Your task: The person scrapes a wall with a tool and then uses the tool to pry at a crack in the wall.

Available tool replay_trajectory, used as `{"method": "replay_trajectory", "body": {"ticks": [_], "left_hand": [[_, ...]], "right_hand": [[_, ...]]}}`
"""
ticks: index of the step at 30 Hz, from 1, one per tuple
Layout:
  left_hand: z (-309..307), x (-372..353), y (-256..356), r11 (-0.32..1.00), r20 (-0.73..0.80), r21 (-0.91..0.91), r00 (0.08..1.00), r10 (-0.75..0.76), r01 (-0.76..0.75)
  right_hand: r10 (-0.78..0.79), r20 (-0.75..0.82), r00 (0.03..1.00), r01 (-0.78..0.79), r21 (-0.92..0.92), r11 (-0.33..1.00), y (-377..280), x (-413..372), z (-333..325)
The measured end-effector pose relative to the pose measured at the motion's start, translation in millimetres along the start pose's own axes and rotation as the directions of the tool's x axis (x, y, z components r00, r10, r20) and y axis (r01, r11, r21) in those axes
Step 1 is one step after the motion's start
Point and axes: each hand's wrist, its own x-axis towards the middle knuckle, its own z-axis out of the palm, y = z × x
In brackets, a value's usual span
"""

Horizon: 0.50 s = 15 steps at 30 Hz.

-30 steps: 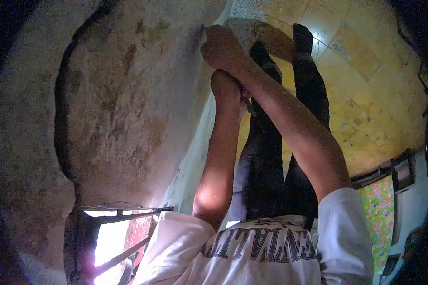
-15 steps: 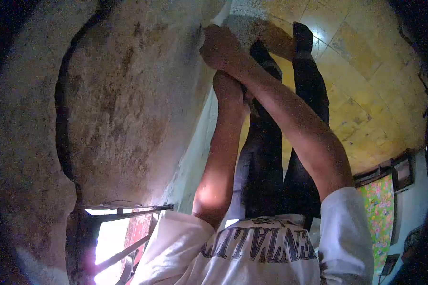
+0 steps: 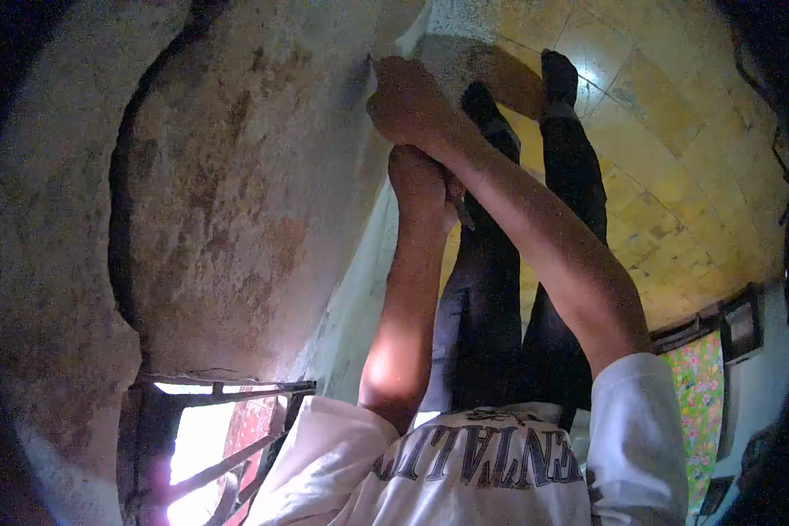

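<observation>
My right hand (image 3: 409,101) is closed in a fist close against the stained wall (image 3: 228,175); a tiny dark tip shows at its wall side, and I cannot tell what it holds. Just below it, partly covered by the right forearm, my left hand (image 3: 422,171) is closed too. From its inner side sticks the end of a thin dark grey object (image 3: 466,214), the rest of it hidden in the fingers. The right wrist crosses over the left hand, the two overlapping in this view.
Dark trousered legs (image 3: 491,289) and dark-covered feet stand on the yellow tiled floor (image 3: 666,184). A barred window (image 3: 206,438) lets in light at lower left. At lower right hangs a floral green cloth (image 3: 697,403). A dark crack or cable (image 3: 118,202) runs along the wall.
Both hands sit slightly lower in the view, still together by the wall. A little more of the grey object shows below the left hand.
</observation>
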Motion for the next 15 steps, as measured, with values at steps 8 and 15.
{"method": "replay_trajectory", "body": {"ticks": [8,15], "left_hand": [[-7,5,-1,0.997,-0.016,0.057,0.998,0.059,-0.058],[25,1,16,0.992,-0.168,0.02,0.979,-0.119,0.124]], "right_hand": [[-0.064,-0.013,0.998,0.062,-0.101,0.993,3,1,5],[-0.116,0.017,0.993,0.117,-0.123,0.986,14,6,3]]}}
